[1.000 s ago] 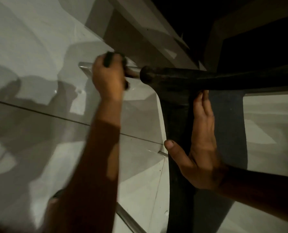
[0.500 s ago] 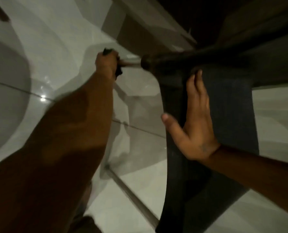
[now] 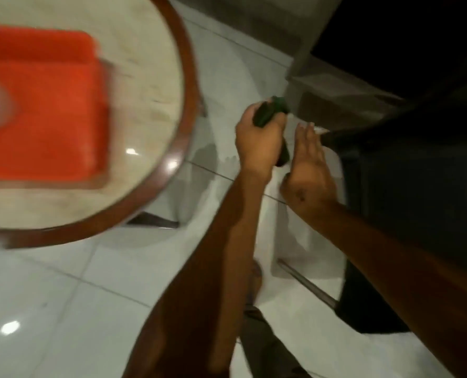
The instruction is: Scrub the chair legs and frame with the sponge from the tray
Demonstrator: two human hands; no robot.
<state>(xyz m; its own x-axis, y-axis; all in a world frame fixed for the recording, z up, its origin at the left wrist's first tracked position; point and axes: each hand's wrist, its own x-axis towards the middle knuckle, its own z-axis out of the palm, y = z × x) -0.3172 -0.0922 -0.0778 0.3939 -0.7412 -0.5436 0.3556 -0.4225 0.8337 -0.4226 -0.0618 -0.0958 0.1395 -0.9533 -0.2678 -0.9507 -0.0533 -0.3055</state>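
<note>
Sponge (image 3: 265,115), dark green, clenched in the left hand (image 3: 259,143) above the white tiled floor (image 3: 63,309).
Right hand (image 3: 308,165) lies flat and open, holding nothing, fingertips at the dark chair (image 3: 404,186) frame; the orange tray (image 3: 49,105) sits on the round table (image 3: 145,64), well apart.

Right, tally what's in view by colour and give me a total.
Orange: 1, the tray
Green: 1, the sponge in the left hand
Black: 1, the chair
Brown-rimmed: 1, the round table
Total: 4
</note>
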